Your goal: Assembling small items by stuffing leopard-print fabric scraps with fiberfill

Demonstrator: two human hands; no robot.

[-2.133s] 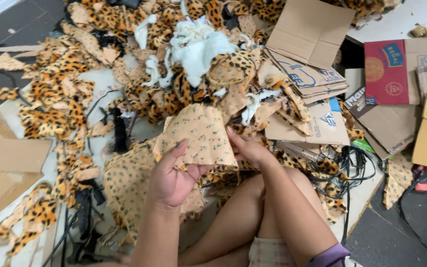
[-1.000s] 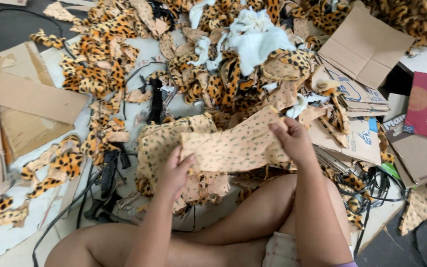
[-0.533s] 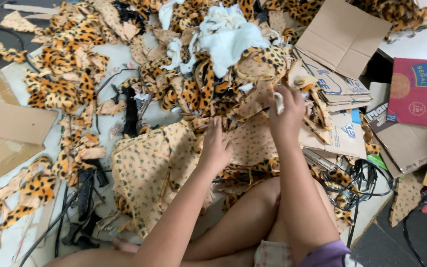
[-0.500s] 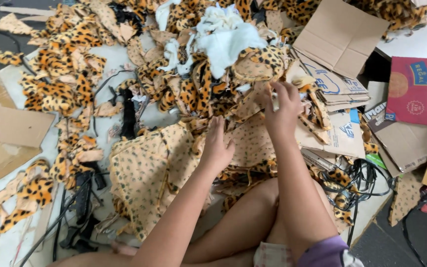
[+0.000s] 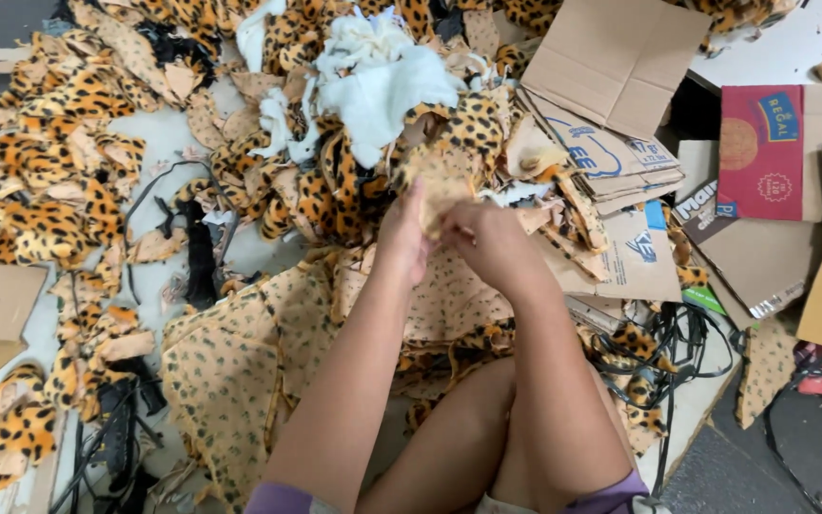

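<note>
Leopard-print fabric piece (image 5: 438,181) pinched between my left hand (image 5: 401,238) and right hand (image 5: 492,243), both closed; heaps (image 5: 78,143) lie unsorted.

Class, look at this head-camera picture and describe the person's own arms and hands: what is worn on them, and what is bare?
Both arms are bare from hand to upper arm. The left hand and right hand wear no gloves; no rings, watch or bracelets show. Short purple sleeves edge the bottom of the picture on both arms.
</note>
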